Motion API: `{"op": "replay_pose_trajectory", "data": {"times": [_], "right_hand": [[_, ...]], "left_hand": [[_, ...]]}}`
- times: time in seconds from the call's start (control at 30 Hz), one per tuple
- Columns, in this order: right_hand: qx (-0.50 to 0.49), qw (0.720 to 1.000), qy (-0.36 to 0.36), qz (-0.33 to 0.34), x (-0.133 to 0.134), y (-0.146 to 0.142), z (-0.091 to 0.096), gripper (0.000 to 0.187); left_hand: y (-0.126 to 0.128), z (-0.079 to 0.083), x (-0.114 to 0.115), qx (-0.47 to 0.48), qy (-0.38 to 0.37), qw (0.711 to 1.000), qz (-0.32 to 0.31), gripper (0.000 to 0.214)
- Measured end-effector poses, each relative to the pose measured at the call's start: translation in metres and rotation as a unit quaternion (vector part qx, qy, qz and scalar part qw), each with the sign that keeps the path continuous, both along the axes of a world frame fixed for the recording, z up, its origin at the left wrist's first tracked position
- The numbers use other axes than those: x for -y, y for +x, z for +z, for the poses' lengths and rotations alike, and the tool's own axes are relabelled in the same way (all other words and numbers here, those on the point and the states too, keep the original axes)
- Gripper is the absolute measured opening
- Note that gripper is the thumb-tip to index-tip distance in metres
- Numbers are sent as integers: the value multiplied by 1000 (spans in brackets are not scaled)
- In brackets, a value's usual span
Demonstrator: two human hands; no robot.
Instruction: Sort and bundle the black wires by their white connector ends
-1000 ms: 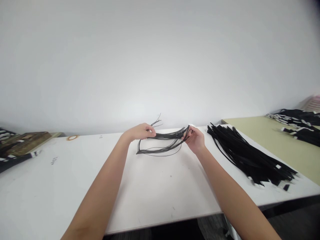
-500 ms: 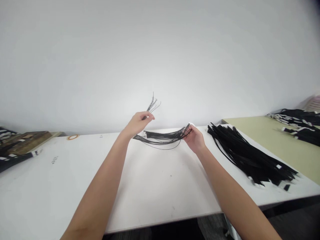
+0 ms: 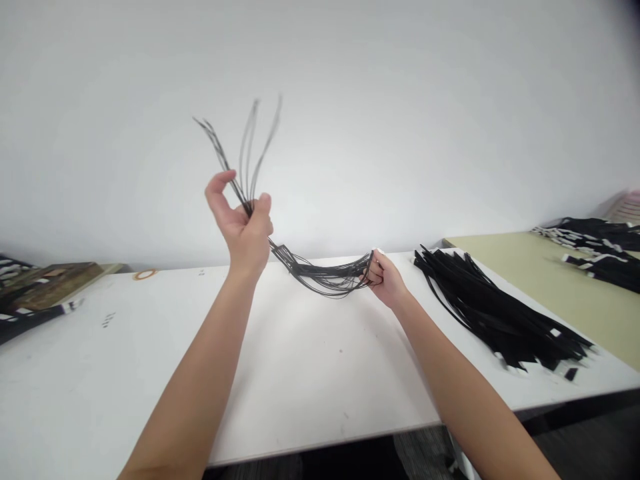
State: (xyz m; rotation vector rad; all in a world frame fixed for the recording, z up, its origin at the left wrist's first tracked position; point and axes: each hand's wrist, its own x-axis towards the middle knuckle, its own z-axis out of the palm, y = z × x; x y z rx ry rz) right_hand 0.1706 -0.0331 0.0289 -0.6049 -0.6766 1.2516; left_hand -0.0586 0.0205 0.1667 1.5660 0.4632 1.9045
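A thin bundle of black cables [image 3: 320,275] hangs in a sagging arc between my two hands above the white table [image 3: 300,373]. My left hand [image 3: 243,223] is raised well above the table and grips one end of the bundle, whose loose tips fan upward past my fingers. My right hand [image 3: 384,277] stays low near the table's back edge, closed around the other end of the same bundle.
A large heap of black cables with white tags [image 3: 495,313] lies on the table to the right. More black cables [image 3: 595,250] rest on a beige table at far right. A brown board with dark items [image 3: 45,283] sits at far left, and a small orange ring [image 3: 145,274] lies near the wall.
My left hand has lifted up and to the left, pulling its end of the bundle off the table. My right hand has hardly moved.
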Motion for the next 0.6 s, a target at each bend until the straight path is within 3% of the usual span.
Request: {"op": "replay_pose_trajectory", "data": {"times": [0.17, 0.3, 0.5, 0.6], "right_hand": [[32, 999, -4, 34, 1, -2, 1, 38], [60, 995, -14, 84, 3, -2, 3, 44], [136, 963, -74, 222, 14, -3, 3, 45], [161, 954, -82, 238, 14, -4, 0, 39]], "left_hand": [[-6, 12, 10, 106, 15, 994, 4, 39], [-13, 18, 16, 137, -1, 990, -18, 21], [-22, 29, 29, 201, -20, 975, -87, 10], [-21, 37, 37, 254, -85, 953, -141, 11]]}}
